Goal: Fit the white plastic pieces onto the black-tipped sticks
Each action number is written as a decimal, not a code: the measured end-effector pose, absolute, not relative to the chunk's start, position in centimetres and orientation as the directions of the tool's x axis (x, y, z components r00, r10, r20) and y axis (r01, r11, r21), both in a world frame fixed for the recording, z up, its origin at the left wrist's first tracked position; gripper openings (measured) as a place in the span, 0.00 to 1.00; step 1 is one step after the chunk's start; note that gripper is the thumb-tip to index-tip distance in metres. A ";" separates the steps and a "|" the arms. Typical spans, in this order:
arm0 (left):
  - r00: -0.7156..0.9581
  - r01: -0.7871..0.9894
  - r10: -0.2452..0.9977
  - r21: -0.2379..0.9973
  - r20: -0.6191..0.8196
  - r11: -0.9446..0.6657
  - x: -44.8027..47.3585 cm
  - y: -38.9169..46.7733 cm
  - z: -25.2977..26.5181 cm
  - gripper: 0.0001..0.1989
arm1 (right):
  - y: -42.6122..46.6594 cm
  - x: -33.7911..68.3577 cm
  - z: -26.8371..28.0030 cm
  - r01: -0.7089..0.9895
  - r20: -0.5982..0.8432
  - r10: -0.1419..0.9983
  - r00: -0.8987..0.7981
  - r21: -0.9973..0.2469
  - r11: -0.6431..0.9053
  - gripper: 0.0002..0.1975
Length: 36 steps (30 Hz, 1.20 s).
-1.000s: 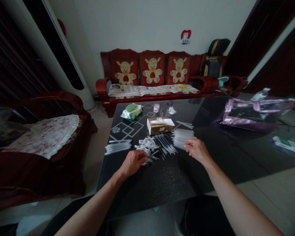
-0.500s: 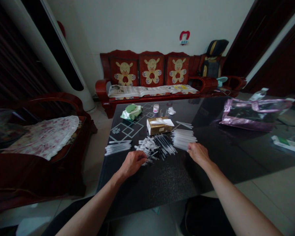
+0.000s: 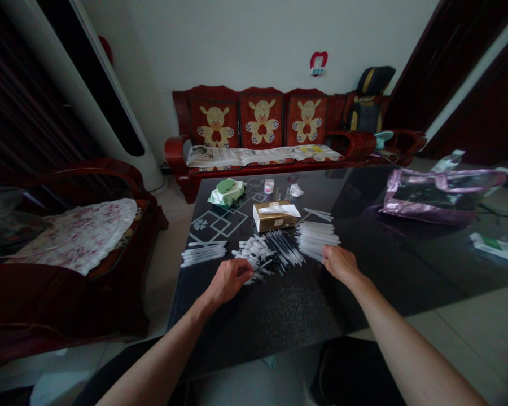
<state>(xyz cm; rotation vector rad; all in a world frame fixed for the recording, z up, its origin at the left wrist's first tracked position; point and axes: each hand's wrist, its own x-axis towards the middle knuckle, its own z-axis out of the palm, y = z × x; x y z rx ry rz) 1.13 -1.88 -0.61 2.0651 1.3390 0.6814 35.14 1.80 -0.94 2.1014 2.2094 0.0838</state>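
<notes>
"Right hand (image 3: 341,264) has slid slightly nearer me, along the edge of the translucent tubes (image 3: 316,239); the left hand (image 3: 231,279) has barely moved."

"What do the fingers have?"

"The right ones curl at the stack's near right corner; I can't tell from my feed whether they grip a tube or only touch one. The left ones bend together at the near side of the heap of white pieces (image 3: 254,247), a slim stick (image 3: 264,265) poking out past their tips. I can't tell whether they pinch it."

"And around them?"

"Dark rods (image 3: 284,248) lie between both sets of fingers, white barrels (image 3: 204,254) in a row left of the left ones, and a gold tissue box (image 3: 275,221) beyond, all on the glossy black desk (image 3: 279,316)."

"How would those tubes handle?"

"Light and fairly stiff, I'd guess, smooth enough to roll. I'd take one gently at mid-length, from the stack's outer edge, so its neighbours stay put. The rods look thinner; I'd pinch those between fingertips."
</notes>
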 end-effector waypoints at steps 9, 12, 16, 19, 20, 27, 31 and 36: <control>0.434 0.596 0.878 0.666 0.202 -0.448 1.8 -2.6 0.4 0.06 | -0.1 31.4 0.7 0.963 -0.032 0.963 -0.267 0.029 0.268 0.07; 0.513 0.535 0.825 0.663 0.237 -0.523 2.3 -3.2 0.8 0.04 | -1.3 28.3 1.1 0.914 -0.061 0.913 -0.404 -0.055 0.402 0.06; 0.579 0.492 0.790 0.686 0.202 -0.536 2.7 -3.7 0.9 0.04 | -2.4 25.5 1.7 0.832 -0.048 0.845 -0.533 -0.208 0.514 0.05; 0.591 0.479 0.786 0.706 0.179 -0.521 2.6 -3.6 1.1 0.05 | -2.5 25.0 2.1 0.796 -0.015 0.832 -0.555 -0.300 0.526 0.05; 0.584 0.481 0.792 0.711 0.176 -0.512 2.5 -3.4 1.1 0.05 | -2.4 25.1 2.2 0.787 0.006 0.837 -0.547 -0.337 0.517 0.06; 0.482 0.499 0.854 0.740 0.194 -0.450 1.9 -2.7 1.5 0.05 | -2.0 26.0 1.5 0.472 0.016 0.889 -0.458 -0.843 0.259 0.10; 0.481 0.469 0.855 0.768 0.193 -0.436 2.1 -2.9 1.4 0.05 | -2.0 25.4 0.9 0.289 -0.017 0.904 -0.427 -0.950 0.118 0.13; 0.431 0.411 0.881 0.826 0.197 -0.386 1.8 -2.5 1.1 0.12 | -1.5 26.0 1.9 0.079 0.009 0.972 -0.237 -0.996 0.029 0.11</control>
